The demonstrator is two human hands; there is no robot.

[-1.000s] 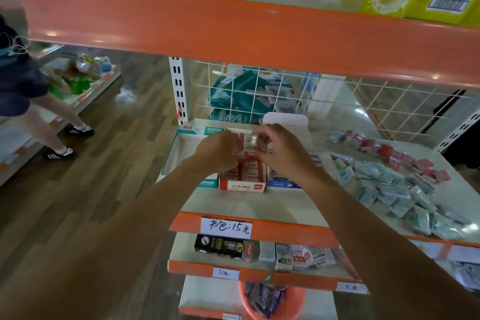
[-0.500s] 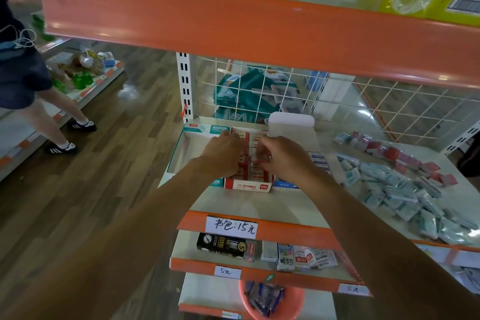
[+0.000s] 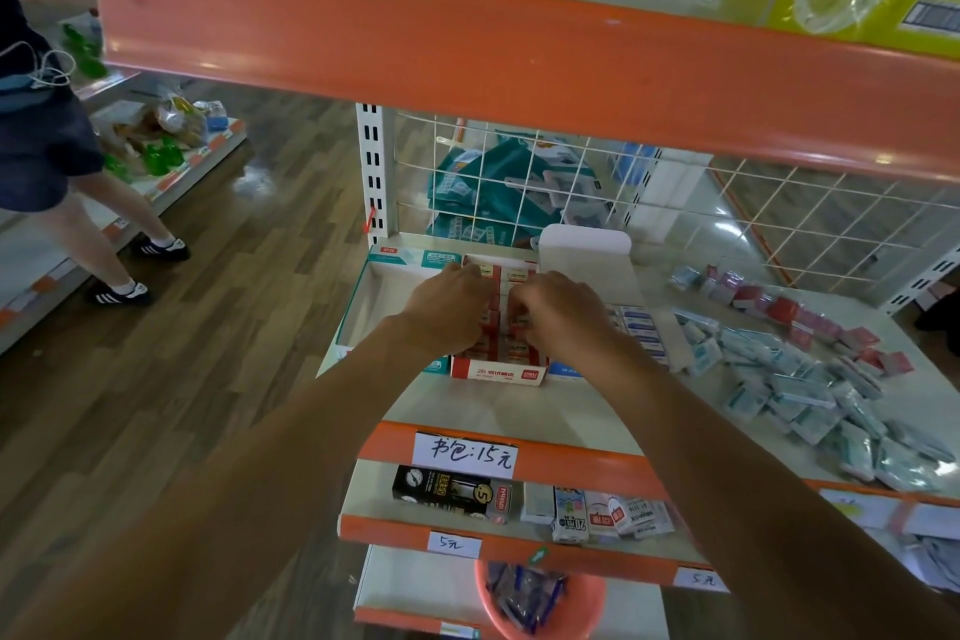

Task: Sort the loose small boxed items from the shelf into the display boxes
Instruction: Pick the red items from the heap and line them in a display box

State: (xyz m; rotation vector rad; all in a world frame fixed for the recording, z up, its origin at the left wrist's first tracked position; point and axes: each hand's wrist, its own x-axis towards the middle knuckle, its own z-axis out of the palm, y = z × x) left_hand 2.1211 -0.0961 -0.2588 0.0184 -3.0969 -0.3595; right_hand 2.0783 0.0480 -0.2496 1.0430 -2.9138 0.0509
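A red display box (image 3: pixel 498 372) stands on the shelf (image 3: pixel 498 405), filled with rows of small red boxes (image 3: pixel 501 276). My left hand (image 3: pixel 447 312) and my right hand (image 3: pixel 556 312) are side by side, knuckles up. Their fingers curl down onto the small red boxes, and the fingertips are hidden. To its left lies an open teal display box (image 3: pixel 374 296), which looks empty. On the right sits a blue display box (image 3: pixel 639 327) with a raised white lid (image 3: pixel 584 250). Loose teal small boxes (image 3: pixel 795 379) and loose red and pink ones (image 3: pixel 779 307) are heaped further right.
An orange shelf edge (image 3: pixel 519 47) hangs overhead, and a wire grid (image 3: pixel 519 182) backs the shelf. Lower shelves hold boxed goods (image 3: pixel 452 491) and an orange bowl (image 3: pixel 540 598). A person (image 3: pixel 47 146) stands at the left on the wooden floor.
Both hands have dropped from above the red display box down into it, carrying the small box they held between them. The view has shifted slightly.
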